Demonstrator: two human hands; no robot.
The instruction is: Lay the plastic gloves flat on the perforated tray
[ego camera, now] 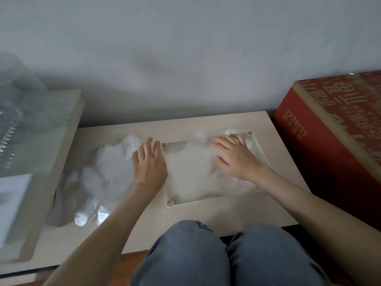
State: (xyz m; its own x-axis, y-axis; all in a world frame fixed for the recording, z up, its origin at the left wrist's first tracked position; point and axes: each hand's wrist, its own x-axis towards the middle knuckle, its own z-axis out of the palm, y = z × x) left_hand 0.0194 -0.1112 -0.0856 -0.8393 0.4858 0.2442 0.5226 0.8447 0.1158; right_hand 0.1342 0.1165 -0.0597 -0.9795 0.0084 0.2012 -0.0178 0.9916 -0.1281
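A cream tray (186,200) with round corner posts lies on the low board in front of me. Thin clear plastic gloves (192,174) are spread over the tray's surface. My left hand (149,162) lies flat with straight fingers on the tray's left edge, touching the plastic. My right hand (233,156) presses palm-down with spread fingers on the gloves at the tray's far right. A crumpled heap of more plastic gloves (107,168) sits on the board left of the tray. The tray's holes are hidden under the plastic.
The pale board (216,217) rests on the floor against a grey wall. A red cardboard box (334,141) stands close on the right. A second board with clear plastic wrap (31,131) lies at the left. My knees in jeans (216,254) are at the near edge.
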